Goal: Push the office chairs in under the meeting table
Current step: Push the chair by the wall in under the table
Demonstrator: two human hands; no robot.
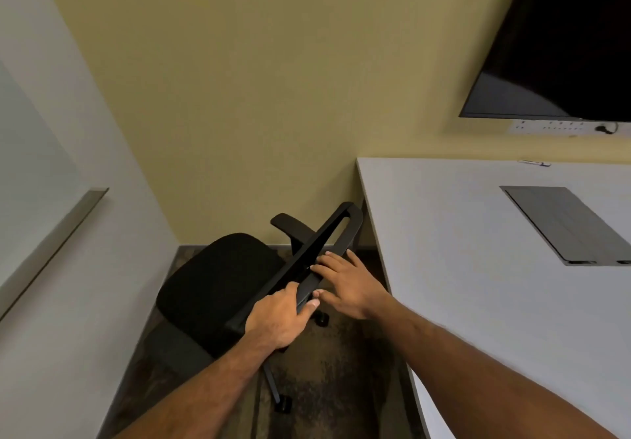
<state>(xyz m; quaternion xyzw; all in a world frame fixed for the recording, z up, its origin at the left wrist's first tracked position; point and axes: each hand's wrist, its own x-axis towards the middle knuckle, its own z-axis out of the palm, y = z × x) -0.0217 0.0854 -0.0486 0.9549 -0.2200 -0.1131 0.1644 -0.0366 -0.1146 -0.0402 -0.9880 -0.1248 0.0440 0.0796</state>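
While the left hand (280,319) curls tight round the top edge of the office chair (218,278) backrest, with its thumb on the near side, the right hand (348,285) lies just beside it with fingers straight and spread. It rests flat on the same edge and grips nothing. The chair stands on the carpet (341,370) beside the corner of the meeting table (478,285) — not under it — with its seat facing away from the table. The backrest is seen edge-on and hides most of the base; one caster (283,404) shows. The frame edge cuts off the table and the dark wall screen (563,45).
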